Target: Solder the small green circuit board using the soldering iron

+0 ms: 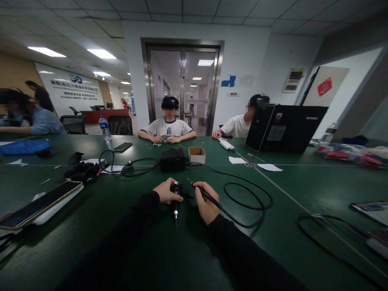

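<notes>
My left hand [165, 191] is closed around a black electric screwdriver [175, 204]. Its silver collar and thin bit point down toward me, and part of its body is hidden by my fingers. In a pen grip, my right hand [208, 202] holds a black soldering iron [209, 197]. The brass-coloured tip points up and left, close to the screwdriver but apart from it. A black cable [254, 224] trails from the iron's rear end and loops over the green table to the right. Beyond both hands stands a black box [172, 159] with cables.
Beside the black box is a small open cardboard box [197, 155]. A phone [42, 202] and a black cable bundle [82, 171] lie left. A computer case [285, 128] stands back right, near a thin screwdriver [256, 157]. Two people [168, 126] sit across the green table [145, 258].
</notes>
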The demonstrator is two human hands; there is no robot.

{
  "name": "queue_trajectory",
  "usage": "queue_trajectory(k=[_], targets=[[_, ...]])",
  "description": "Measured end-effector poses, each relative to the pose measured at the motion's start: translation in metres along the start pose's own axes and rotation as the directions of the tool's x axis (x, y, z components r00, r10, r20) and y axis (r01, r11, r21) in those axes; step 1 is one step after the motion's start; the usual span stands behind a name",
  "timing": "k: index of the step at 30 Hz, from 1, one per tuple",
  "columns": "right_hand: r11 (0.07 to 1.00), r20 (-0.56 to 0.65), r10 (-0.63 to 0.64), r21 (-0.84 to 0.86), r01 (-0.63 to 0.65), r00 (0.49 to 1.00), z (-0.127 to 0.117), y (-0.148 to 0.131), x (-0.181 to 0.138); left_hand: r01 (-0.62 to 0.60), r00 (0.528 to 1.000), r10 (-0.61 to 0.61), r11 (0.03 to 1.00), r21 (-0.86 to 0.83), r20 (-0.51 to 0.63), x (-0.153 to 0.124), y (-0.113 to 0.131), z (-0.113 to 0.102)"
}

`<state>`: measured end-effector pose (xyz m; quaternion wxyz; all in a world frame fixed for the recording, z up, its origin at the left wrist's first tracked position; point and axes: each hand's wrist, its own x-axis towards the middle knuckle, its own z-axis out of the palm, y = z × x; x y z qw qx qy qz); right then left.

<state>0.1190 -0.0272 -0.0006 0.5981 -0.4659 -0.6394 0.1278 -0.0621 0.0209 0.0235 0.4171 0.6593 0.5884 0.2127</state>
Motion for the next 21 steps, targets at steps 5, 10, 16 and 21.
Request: queue_trajectory(k=[5,10,16,21], targets=[[1.000,-0.008,-0.009,-0.015,0.009,1.000,0.000,0.003,0.000,-0.011,1.000,0.010,0.999,0.039,0.015,0.008,0.006,0.005],[0.999,-0.020,-0.034,-0.017,0.034,0.999,0.001,0.004,-0.001,0.077,0.990,-0.049,0.975,0.208,-0.134,0.025,0.005,-0.002],[1.000,-0.013,-0.024,0.014,0.024,1.000,0.001,0.004,0.000,-0.014,0.968,0.051,0.988,0.152,-0.245,0.056,-0.013,0.008],[0.999,0.008,-0.017,0.043,0.017,1.000,0.001,0.003,0.000,-0.114,0.977,0.140,0.980,0.161,-0.159,0.059,-0.023,0.009]])
